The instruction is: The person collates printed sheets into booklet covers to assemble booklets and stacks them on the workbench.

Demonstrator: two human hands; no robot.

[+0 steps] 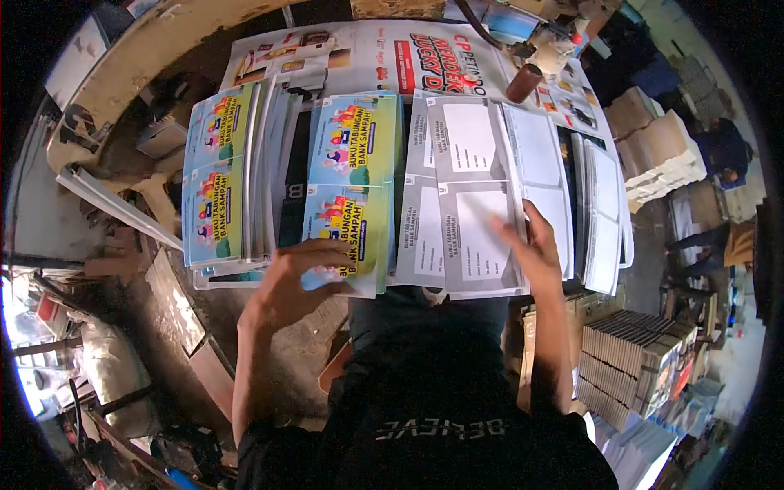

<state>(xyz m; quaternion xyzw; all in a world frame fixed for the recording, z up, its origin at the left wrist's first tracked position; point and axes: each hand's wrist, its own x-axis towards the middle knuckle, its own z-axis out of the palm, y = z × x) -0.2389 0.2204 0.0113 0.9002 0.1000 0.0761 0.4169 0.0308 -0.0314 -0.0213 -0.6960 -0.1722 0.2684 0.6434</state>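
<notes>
My left hand (294, 282) curves over the lower left corner of a stack of colourful printed cover sheets (351, 147). Its fingertips and thumb rest apart on the paper. At the right edge of the grey and white printed sheets (478, 237) is my right hand (535, 249). There the thumb, slightly blurred, lies over the top sheets and the fingers stretch beyond the edge. These grey sheets overlap, the upper pile shifted right of the lower. The undersides of both hands are hidden.
More colourful sheets (214, 175) stand in a thick, fanned pile at left. White printed sheets (539, 155) and another white pile (600, 220) lie at right. Beyond is a printed banner (367, 61) with a brown cylinder (524, 82). Bundled booklets (625, 363) stand lower right; a person (719, 241) is far right.
</notes>
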